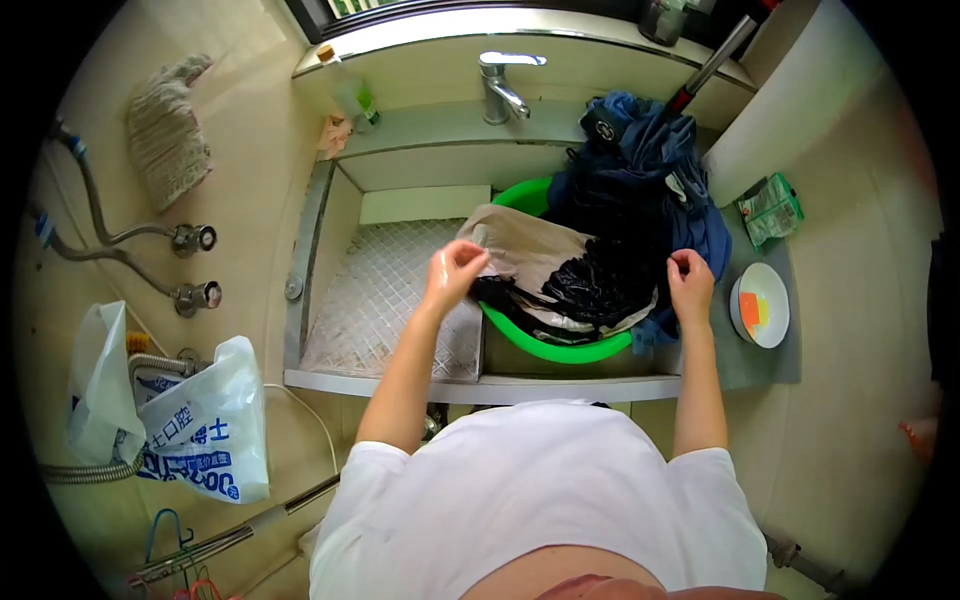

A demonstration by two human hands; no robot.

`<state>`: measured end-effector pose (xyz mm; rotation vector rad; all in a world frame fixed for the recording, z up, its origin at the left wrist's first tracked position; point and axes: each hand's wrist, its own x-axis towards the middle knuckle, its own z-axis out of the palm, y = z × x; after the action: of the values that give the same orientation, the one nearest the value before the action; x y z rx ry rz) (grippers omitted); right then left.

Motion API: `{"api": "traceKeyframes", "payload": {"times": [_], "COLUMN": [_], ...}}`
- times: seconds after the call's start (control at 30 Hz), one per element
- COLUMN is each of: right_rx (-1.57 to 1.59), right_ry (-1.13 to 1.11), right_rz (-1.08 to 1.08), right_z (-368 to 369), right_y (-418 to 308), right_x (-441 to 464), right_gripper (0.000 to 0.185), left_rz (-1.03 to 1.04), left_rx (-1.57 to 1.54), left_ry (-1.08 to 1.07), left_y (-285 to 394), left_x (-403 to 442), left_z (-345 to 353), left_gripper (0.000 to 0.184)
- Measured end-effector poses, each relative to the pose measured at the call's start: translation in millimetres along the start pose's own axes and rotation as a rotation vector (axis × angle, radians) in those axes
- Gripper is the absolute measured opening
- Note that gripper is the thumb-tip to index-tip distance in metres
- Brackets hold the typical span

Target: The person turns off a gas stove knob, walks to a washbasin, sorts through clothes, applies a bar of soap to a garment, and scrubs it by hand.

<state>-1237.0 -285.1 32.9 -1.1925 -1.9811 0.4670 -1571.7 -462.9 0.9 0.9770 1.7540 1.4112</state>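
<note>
A green basin (570,351) stands in the sink, heaped with wet-looking clothes. On top lies a black and beige garment (595,285), spread out and crumpled. My left hand (455,275) is at its left edge, thumb and fingers curled together near the beige cloth; whether they pinch the fabric I cannot tell. On the right, my right hand (691,285) is closed with bent fingers, over the edge of the dark blue clothes (640,150). What it holds, if anything, is hidden. The blue clothes pile up behind the basin, onto the counter.
Left of the basin is a ridged washboard surface (390,290). A faucet (495,88) rises behind. On the right counter are a white bowl (778,328) with orange and yellow pieces and a green packet (770,210). A bottle (352,92) stands back left; plastic bags (205,425) hang left.
</note>
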Motion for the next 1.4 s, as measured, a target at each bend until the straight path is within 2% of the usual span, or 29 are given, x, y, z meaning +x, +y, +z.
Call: {"api": "traceKeyframes", "payload": {"times": [0.07, 0.13, 0.17, 0.2, 0.27, 0.33, 0.4, 0.47, 0.5, 0.53, 0.6, 0.67, 0.73, 0.8, 0.87, 0.93, 1.0, 1.03, 1.07, 1.1, 1.13, 1.17, 1.2, 1.23, 1.27, 1.33, 1.4], "right_rx": [0.008, 0.090, 0.109, 0.127, -0.058, -0.147, -0.184, -0.327, -0.350, -0.345, -0.377, -0.362, -0.091, -0.042, -0.011, 0.094, 0.404, 0.498, 0.333, 0.229, 0.126, 0.129, 0.098, 0.066, -0.040, -0.156, -0.099], "right_ry": [-0.043, -0.169, -0.252, -0.484, -0.557, -0.670, -0.628, -0.716, -0.641, -0.640, -0.700, -0.688, -0.823, -0.858, -0.918, -0.859, -0.705, -0.541, -0.425, -0.344, -0.262, -0.265, -0.431, -0.597, -0.650, -0.679, -0.756], "right_rz": [0.002, 0.023, -0.035, 0.040, -0.234, -0.163, -0.158, -0.075, -0.122, -0.122, -0.091, -0.134, -0.053, -0.075, -0.051, -0.053, 0.347, 0.438, 0.315, 0.165, 0.016, 0.023, 0.050, 0.077, 0.036, -0.029, -0.037], "right_z": [4.3, 12.5, 20.3, 23.4, 33.5, 34.7, 40.1, 45.0, 48.6, 50.7, 56.5, 57.5, 57.5, 59.6, 57.3, 52.3, 34.1, 30.2, 25.9, 28.7, 34.8, 42.4, 51.9, 61.8, 73.1, 84.9, 85.8], "right_y": [-20.8, -37.5, -34.8, -29.6, -11.2, -10.6, -16.1, -19.5, -17.8, -14.9, -12.9, -11.6, -14.2, -19.8, -20.6, -22.1, -39.6, -41.4, -36.7, -25.4, -16.2, -11.8, -6.3, -1.0, 0.9, -6.4, -21.3], "right_x": [-8.6, -18.3, -24.2, -29.9, -43.9, -51.0, -55.3, -55.7, -57.7, -58.1, -57.9, -57.0, -57.1, -62.0, -60.8, -53.9, -36.8, -28.4, -19.1, -10.7, -7.1, -10.4, -13.1, -17.6, -24.0, -29.3, -32.8], "right_gripper": [0.007, 0.007, 0.008, 0.016, 0.031, 0.044, 0.042, 0.039, 0.030, 0.030, 0.024, 0.019, 0.017, 0.017, 0.018, 0.015, 0.011, 0.008, 0.008, 0.010, 0.012, 0.012, 0.015, 0.017, 0.026, 0.031, 0.033], "left_rz": [-0.035, 0.032, 0.083, 0.133, 0.386, 0.378, 0.173, 0.143, 0.109, 0.108, 0.136, 0.415, 0.420, 0.397, 0.378, 0.229, 0.171, 0.142, 0.112, 0.259, 0.256, 0.350, 0.441, 0.322, 0.318, 0.242, 0.212], "left_rx": [0.076, 0.262, 0.298, 0.334, 0.462, 0.653, 0.931, 0.850, 0.763, 0.769, 0.637, 0.717, 0.892, 0.995, 0.929, 1.012, 1.013, 1.125, 1.237, 1.262, 1.267, 1.237, 1.203, 1.245, 1.248, 1.420, 1.423], "left_ry": [-0.027, -0.167, -0.237, -0.308, -0.417, -0.433, -0.528, -0.557, -0.582, -0.582, -0.393, -0.044, 0.205, 0.282, 0.248, 0.136, 0.125, 0.060, -0.007, 0.057, 0.050, -0.004, -0.050, -0.097, -0.089, -0.179, -0.260], "left_y": [-18.0, -14.3, -7.0, -2.6, -11.9, -19.2, -31.7, -25.4, -22.4, -16.0, -2.6, -6.9, 5.0, -8.1, -16.5, -19.1, -18.3, -14.8, -13.4, -14.4, -16.4, -19.6, -22.2, -25.6, -32.4, -36.2, -33.5], "left_x": [-15.9, -32.6, -40.6, -47.7, -52.4, -60.1, -58.4, -51.9, -48.6, -42.0, -16.4, 20.8, 51.0, 75.5, 87.2, 89.9, 88.5, 86.5, 83.3, 77.2, 73.5, 69.8, 66.1, 59.7, 53.9, 46.8, 41.8], "left_z": [29.0, 56.8, 69.7, 81.1, 98.4, 109.3, 116.7, 117.1, 116.1, 114.9, 105.7, 90.2, 73.5, 60.9, 55.5, 53.9, 58.5, 60.7, 63.0, 66.0, 68.4, 70.4, 73.1, 76.9, 78.2, 78.4, 76.7], "left_gripper": [0.018, 0.020, 0.020, 0.020, 0.023, 0.027, 0.026, 0.026, 0.025, 0.025, 0.023, 0.024, 0.031, 0.039, 0.042, 0.040, 0.035, 0.033, 0.032, 0.026, 0.026, 0.022, 0.018, 0.012, 0.012, 0.007, 0.008]}}
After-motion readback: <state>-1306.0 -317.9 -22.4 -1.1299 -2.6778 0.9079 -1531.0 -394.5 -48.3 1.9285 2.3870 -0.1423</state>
